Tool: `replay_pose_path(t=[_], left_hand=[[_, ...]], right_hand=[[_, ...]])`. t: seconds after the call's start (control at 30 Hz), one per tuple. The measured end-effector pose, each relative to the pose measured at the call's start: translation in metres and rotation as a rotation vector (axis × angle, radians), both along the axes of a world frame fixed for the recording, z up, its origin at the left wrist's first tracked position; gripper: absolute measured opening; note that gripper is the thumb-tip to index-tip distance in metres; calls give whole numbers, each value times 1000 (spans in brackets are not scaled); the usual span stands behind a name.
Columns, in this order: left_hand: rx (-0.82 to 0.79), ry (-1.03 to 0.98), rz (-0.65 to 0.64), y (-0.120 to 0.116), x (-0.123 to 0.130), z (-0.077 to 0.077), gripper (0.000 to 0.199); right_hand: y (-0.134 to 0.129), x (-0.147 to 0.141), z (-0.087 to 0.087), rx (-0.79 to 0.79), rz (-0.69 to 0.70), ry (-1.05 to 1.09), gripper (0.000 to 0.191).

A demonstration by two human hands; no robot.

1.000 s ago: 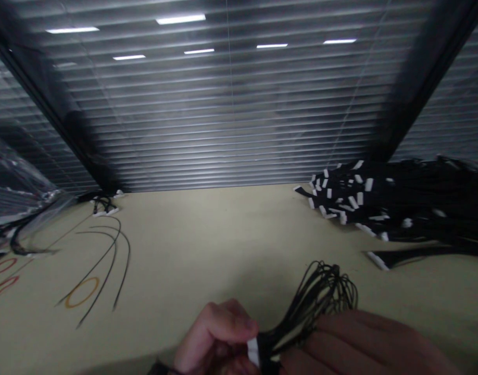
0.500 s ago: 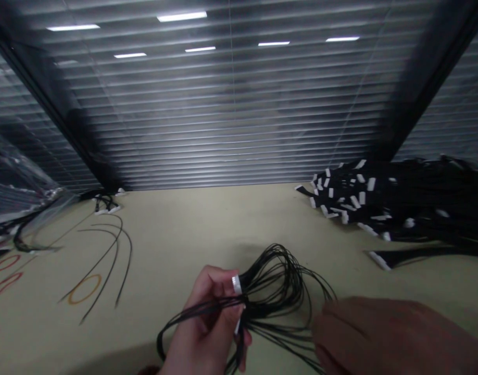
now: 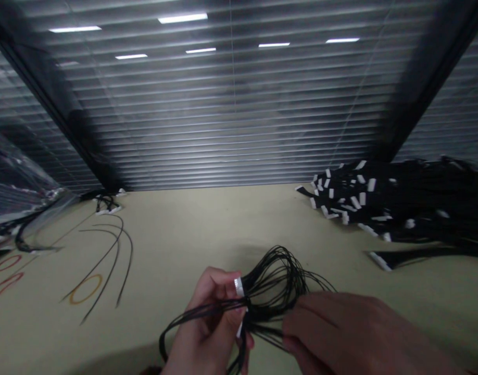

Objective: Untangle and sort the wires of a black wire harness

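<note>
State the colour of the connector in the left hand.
Connector: white, best in the head view.

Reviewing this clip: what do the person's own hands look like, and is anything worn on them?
The left hand and the right hand are both bare, with no gloves. The wrists run out of the bottom of the view, so no sleeve can be made out.

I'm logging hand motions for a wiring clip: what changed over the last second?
The left hand raised the white connector without letting go, and its black wires now fan out in loops. The right hand moved left onto the wires. The pile of black cables at the back stayed as it was.
</note>
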State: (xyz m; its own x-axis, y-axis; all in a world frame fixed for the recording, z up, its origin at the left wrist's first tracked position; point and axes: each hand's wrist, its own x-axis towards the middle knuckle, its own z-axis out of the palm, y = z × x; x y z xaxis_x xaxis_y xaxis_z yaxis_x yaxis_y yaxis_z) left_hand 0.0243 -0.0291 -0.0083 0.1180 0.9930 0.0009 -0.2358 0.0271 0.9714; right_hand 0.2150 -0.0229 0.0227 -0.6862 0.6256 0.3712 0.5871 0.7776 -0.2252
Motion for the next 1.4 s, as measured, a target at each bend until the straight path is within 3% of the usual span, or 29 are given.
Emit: replay_pose_path(t=[0.13, 0.23, 0.33, 0.53, 0.77, 0.93, 1.03, 1.13, 1.2, 1.23, 1.27, 1.3, 1.4], left_hand=[[-3, -15, 23, 0, 1, -1, 21], [-1, -30, 39, -1, 0, -2, 20], [5, -39, 41, 0, 0, -2, 20], [-6, -28, 43, 1, 3, 0, 22], [-10, -23, 36, 0, 2, -2, 23], [-13, -25, 32, 1, 1, -2, 22], [-10, -22, 45, 1, 2, -1, 23], [-35, -15, 65, 1, 2, -2, 23], [-30, -27, 62, 1, 1, -3, 23], [-24, -38, 61, 2, 1, -4, 22], [-11, -54, 59, 2, 1, -5, 22], [1, -67, 55, 2, 0, -6, 20], [26, -104, 39, 2, 0, -8, 15]], right_hand=[[3, 8, 19, -69, -62, 77, 16], [6, 9, 24, -75, -9, 42, 21], [6, 4, 16, -5, 77, -27, 19], [2, -8, -4, 66, 16, 33, 13], [5, -10, 1, 89, 23, 159, 14], [3, -10, -5, 101, 5, 193, 19], [4, -5, 5, -147, -4, 107, 20], [15, 7, 30, -786, -7, 155, 23], [26, 15, 42, -1294, 160, 420, 23], [32, 18, 45, -1444, 251, 604, 23], [38, 21, 47, -1492, 311, 783, 22], [44, 23, 46, -1439, 335, 913, 20], [57, 30, 43, -947, 190, 1006, 13]])
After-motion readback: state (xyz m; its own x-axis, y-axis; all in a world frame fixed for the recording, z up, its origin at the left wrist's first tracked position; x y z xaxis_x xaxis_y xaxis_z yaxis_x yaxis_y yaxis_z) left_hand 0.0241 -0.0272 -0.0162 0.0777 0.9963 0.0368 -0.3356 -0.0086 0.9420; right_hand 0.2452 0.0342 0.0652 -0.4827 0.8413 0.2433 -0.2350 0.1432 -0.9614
